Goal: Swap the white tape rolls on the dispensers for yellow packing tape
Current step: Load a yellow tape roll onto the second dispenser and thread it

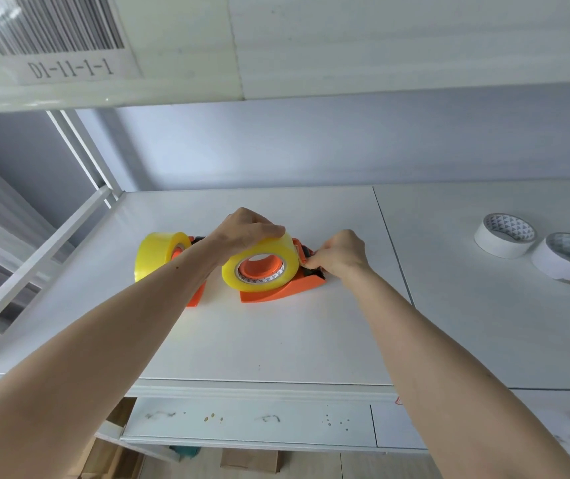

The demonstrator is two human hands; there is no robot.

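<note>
Threading the tape end on the right dispenser (283, 288), by the look of it. Left hand (249, 229) curled over the top of the yellow roll (259, 262), gripping it; roll already seated on the orange hub, standing on edge on the counter (276, 340). Right hand (340, 254) at the dispenser's front end by the cutter, fingers (312, 261) bunched in a pinch on something small there, probably the tape's loose end, though too small to tell for sure.

To do this well: keep the roll steady from above so it turns only as needed, draw the end straight and flat toward the cutter, avoid twisting or letting it fold back on itself, press it down evenly, mind the serrated teeth.

Second dispenser (195, 295) just to the left, partly behind the left forearm, already carrying a yellow roll (159, 254). Two white rolls (504, 236) lying flat, well apart to the right, one beside the other. Shelf (173, 63) with a barcode label (69, 67) overhead. Nothing blocking either hand; only the neighbouring dispenser close to the left arm, easy to nudge.
</note>
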